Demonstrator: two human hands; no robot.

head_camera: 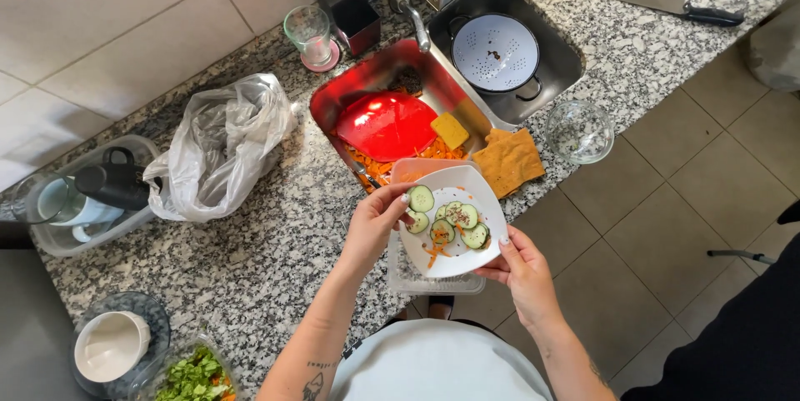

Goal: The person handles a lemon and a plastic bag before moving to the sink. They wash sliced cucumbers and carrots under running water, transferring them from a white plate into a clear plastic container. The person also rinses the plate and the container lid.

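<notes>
A: Fingers first, quick. Left hand [377, 219]?

B: L fingertips [406, 199] curled over the near-left rim of the white plate [487, 205], touching or right at a cucumber slice [421, 199] at the edge. Can't tell if it's pinching the slice or just pressing on it.

A: Right hand [522, 266]?

B: R fingers clasped on the plate's lower-right edge, thumb tip on top of the rim, rest hidden underneath. That hand's carrying it.

A: Plate's where?

B: Held tilted, w/ cucumber rounds and a few orange carrot shreds [433, 253] on it, above a clear plastic container [433, 283] at the counter's front edge. An orange-pink board [408, 169] sits behind it.

A: Further out?

B: Left sink basin [354, 84] has a red plate [385, 124], carrot scraps and a yellow sponge [449, 129]. Right basin holds a white colander [495, 51]. Tan cloth [509, 159] lies over the sink's front rim, a glass bowl [580, 130] just beside it.

A: Rest of the counter?

B: Granite. Crumpled plastic bag [221, 144] to the left, black kettle [112, 184] in a clear tub beyond it, a drinking glass [309, 33] and black soap dispenser [348, 3] by the wall. Knife [675, 6] far right. Near-left corner: white cup [108, 344] and a bowl of chopped salad [196, 376].
</notes>
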